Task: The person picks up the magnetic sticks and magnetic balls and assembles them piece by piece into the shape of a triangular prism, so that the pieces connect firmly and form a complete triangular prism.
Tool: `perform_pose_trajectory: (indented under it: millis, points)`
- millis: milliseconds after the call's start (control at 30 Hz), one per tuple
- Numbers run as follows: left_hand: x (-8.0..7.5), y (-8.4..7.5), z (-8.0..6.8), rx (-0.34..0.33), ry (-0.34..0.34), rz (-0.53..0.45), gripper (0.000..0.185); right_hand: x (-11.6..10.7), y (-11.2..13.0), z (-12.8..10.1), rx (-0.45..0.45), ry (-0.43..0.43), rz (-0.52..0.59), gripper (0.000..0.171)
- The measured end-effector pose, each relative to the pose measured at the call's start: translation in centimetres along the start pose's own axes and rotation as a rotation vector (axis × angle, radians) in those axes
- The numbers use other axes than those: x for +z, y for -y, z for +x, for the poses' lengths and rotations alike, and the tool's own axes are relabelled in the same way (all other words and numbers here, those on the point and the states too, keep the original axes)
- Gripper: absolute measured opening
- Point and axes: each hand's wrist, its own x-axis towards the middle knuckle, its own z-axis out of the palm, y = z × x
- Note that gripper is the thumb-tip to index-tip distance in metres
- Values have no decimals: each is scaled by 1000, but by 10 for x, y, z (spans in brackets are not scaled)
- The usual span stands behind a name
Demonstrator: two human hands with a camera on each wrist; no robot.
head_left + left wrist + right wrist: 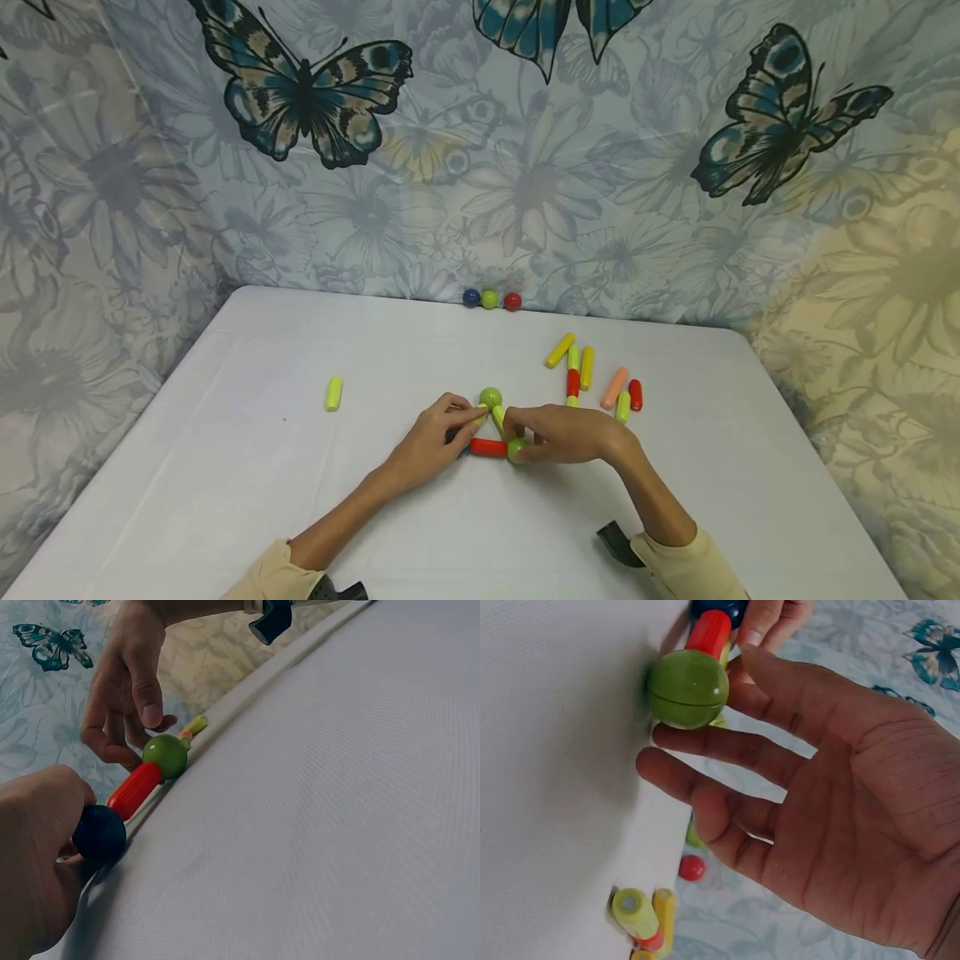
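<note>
Pinches a yellow-green stick (482, 407) with the left hand (431, 433); holds the right hand (572, 433) loosely spread beside the near green ball (515, 451). Might pop the red stick (489, 448), lying between both on the white table (420, 533), loose (just a guess) by pressing unevenly.

There are six balls (491, 398), twelve visible rods (489, 448), two hands (431, 429) and one table (247, 467).

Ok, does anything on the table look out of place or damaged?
One yellow-green stick lies alone left of the left hand, while the other loose sticks are grouped on the right, so it looks stray. Nothing appears damaged.
</note>
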Motion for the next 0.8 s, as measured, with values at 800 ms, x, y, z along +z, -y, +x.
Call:
perform_pose_trajectory:
  millis: [800]
  points:
    - [-13, 26, 2, 155, 144, 45, 46, -20, -10, -22, 114, -30, 18, 36]
